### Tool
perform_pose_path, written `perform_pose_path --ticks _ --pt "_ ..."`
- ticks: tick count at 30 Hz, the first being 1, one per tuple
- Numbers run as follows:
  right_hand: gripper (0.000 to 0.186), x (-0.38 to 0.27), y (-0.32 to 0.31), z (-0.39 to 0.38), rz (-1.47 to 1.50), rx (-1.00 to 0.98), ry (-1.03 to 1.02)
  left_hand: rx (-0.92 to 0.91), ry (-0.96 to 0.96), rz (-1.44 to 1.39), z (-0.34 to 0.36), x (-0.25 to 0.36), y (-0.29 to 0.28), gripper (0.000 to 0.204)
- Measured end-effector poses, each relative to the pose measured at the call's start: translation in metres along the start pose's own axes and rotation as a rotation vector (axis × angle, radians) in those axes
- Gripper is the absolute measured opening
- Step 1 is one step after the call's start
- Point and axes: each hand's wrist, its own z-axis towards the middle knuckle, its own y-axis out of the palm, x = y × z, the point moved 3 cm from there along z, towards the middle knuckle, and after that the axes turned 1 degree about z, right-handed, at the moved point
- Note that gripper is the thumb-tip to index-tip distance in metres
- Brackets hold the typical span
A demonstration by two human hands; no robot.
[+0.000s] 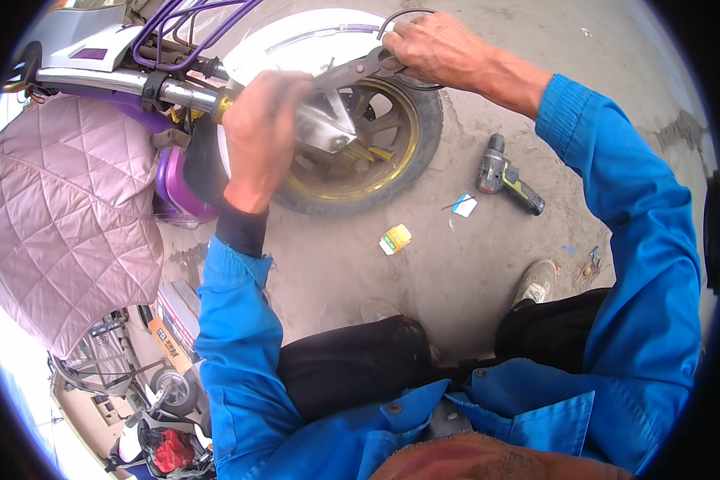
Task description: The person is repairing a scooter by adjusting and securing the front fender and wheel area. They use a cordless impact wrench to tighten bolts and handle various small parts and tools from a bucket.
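Observation:
My left hand [260,132], smeared by motion, is closed round the handle end of grey metal pliers [350,73] above the motorcycle's front wheel. The far end of the pliers reaches my right hand [436,50], whose fingers are closed on a thin black cable [408,11]. This cable bends in a loop around that hand; its contact with the jaws is partly hidden by my fingers. Below the tool is the wheel [412,152], with a black tyre and a gold rim. A white mudguard [252,50] arches over it, beside a silver fork leg [188,94].
On the concrete floor lie a cordless drill [504,174], a yellow-and-white packet [394,238] and a small blue-and-white card [464,206]. A pink quilted cover [72,200] hangs on the left. Purple rack bars [164,32] rise above the fork. Cardboard boxes [176,320] stand lower left.

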Motion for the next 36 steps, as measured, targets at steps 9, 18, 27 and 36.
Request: perform_pose_path --ticks 9,18,27,36 --pt "0.028 0.008 0.005 -0.094 0.295 -0.08 -0.188 -0.829 -0.548 -0.257 -0.059 0.0 -0.039 0.036" --pt "0.036 -0.081 0.16 -0.217 0.509 -0.76 -0.187 0.11 -0.815 0.198 -0.195 -0.056 -0.028 0.049" --pt "0.031 -0.086 0.155 -0.181 0.422 -0.59 -0.296 0.115 -0.579 0.607 -0.207 -0.11 -0.002 0.075" --pt "0.05 -0.025 0.079 -0.08 1.004 -0.275 0.631 0.149 -0.537 0.677 -0.21 -0.109 0.001 0.071"
